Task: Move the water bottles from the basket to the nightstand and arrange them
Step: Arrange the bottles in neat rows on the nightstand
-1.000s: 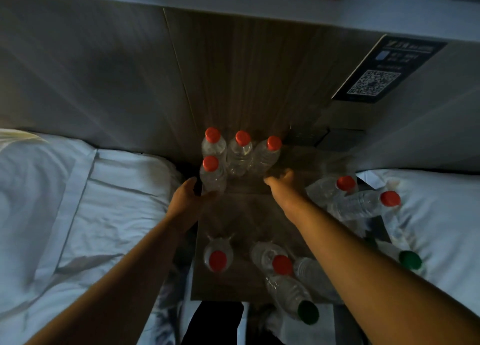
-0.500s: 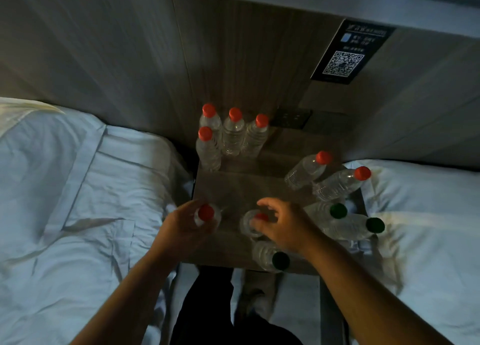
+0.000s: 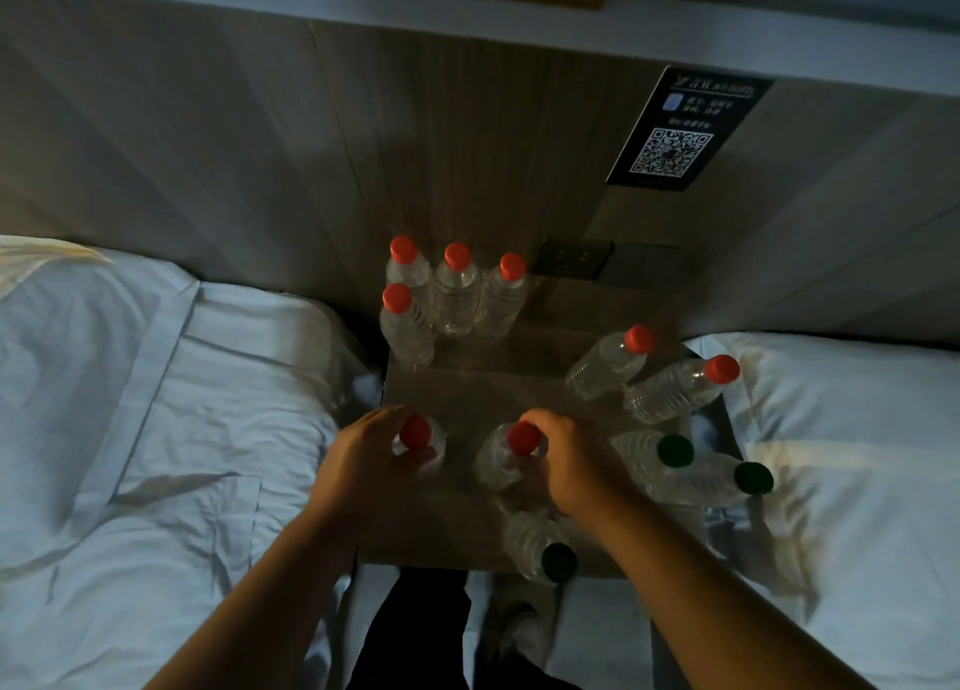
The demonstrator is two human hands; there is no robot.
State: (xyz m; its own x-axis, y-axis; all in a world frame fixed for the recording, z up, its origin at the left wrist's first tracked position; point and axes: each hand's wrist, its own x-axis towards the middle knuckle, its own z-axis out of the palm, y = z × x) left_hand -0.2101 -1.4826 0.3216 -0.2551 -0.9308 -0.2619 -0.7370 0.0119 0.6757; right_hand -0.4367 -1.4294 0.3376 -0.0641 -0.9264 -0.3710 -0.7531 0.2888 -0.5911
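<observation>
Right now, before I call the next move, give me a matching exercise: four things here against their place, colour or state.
1 left hand
2 QR sign
3 bottle at the near edge
4 back-left bottle group

A green cap
B on the wall panel
C upright, red caps
D grips a red-capped bottle

Pairs: 1-D, 2-B, 3-A, 4-C

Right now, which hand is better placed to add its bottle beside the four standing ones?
Left, probably: the left hand grips a red-capped bottle nearest the standing group; the right hand grips another farther right.
</observation>
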